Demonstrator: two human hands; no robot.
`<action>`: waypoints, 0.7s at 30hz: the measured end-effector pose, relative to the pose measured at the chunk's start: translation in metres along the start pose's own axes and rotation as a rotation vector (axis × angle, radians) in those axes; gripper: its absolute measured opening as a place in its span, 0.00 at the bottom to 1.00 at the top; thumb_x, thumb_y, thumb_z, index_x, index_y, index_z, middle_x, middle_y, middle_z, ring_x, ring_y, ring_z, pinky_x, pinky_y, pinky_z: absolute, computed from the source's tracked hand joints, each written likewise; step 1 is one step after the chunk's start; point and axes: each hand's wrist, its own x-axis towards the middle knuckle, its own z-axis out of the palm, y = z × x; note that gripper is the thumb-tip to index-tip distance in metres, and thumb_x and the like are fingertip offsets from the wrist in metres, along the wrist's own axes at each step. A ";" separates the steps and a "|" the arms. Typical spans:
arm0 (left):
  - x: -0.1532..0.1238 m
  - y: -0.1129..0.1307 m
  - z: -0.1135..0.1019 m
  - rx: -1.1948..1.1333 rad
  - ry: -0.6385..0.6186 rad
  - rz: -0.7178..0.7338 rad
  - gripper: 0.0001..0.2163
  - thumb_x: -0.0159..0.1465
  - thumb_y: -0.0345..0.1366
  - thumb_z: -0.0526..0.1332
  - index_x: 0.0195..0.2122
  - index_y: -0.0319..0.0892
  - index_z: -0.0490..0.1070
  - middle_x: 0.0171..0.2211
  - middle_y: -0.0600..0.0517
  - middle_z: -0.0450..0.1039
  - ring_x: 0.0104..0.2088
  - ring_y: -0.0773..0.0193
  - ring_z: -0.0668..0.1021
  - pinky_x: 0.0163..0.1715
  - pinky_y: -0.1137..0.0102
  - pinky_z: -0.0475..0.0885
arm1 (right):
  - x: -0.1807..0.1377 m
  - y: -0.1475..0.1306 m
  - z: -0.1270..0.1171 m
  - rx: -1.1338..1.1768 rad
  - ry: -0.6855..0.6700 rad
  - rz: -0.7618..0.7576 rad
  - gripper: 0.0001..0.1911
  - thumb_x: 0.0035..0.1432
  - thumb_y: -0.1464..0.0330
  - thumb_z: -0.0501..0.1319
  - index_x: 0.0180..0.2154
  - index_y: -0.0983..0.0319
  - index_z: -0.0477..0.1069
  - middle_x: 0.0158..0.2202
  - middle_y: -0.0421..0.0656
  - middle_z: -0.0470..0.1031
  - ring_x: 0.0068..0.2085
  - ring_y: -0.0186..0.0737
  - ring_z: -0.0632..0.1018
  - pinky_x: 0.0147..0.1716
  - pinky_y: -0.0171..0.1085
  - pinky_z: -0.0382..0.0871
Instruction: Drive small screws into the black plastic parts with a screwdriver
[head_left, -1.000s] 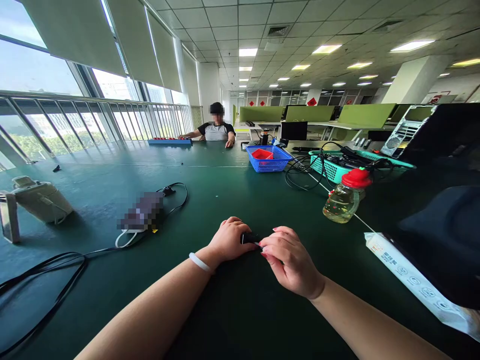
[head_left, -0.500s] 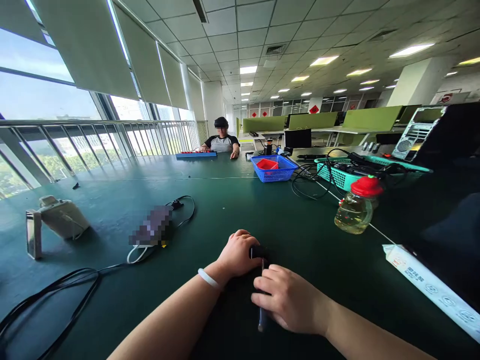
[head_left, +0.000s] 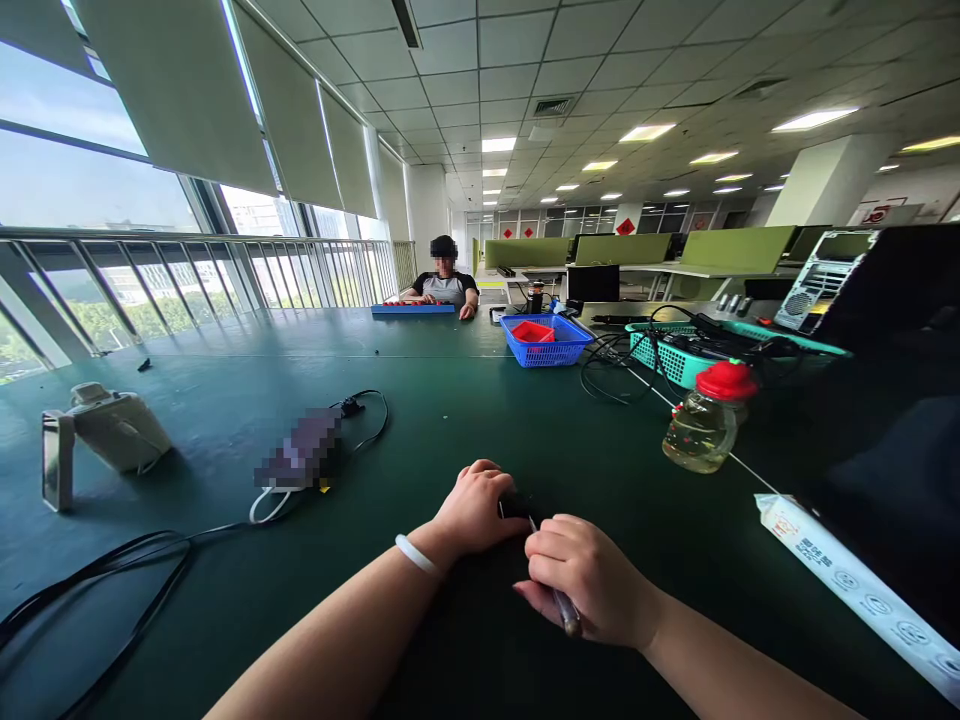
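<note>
My left hand (head_left: 476, 508), with a white band at the wrist, is closed around a small black object (head_left: 514, 503) on the dark green table. Most of that object is hidden by my fingers and blends into the table, so its kind is unclear. In my right hand (head_left: 589, 578) is a slim screwdriver (head_left: 568, 612), its handle end sticking out below the fingers. The screwdriver's thin metal shaft points up and left to the black object; whether the tip touches it I cannot tell.
A bottle with a red lid (head_left: 705, 420) and a long white packet (head_left: 847, 580) lie to the right. Farther back are a blue basket (head_left: 547, 350) and a teal basket (head_left: 667, 355) with cables. Black cables (head_left: 142, 545) run left. A person (head_left: 444, 285) sits opposite.
The screwdriver has swung from nearly upright in view to a slant, its handle end moving right. My right hand has shifted slightly right; my left hand stays in place.
</note>
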 end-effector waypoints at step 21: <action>0.001 -0.001 0.001 -0.007 0.013 0.018 0.14 0.53 0.46 0.70 0.35 0.44 0.73 0.40 0.48 0.79 0.57 0.45 0.69 0.56 0.52 0.64 | 0.004 -0.002 -0.003 0.082 0.109 0.093 0.16 0.67 0.68 0.55 0.25 0.61 0.65 0.25 0.40 0.70 0.27 0.33 0.69 0.30 0.34 0.62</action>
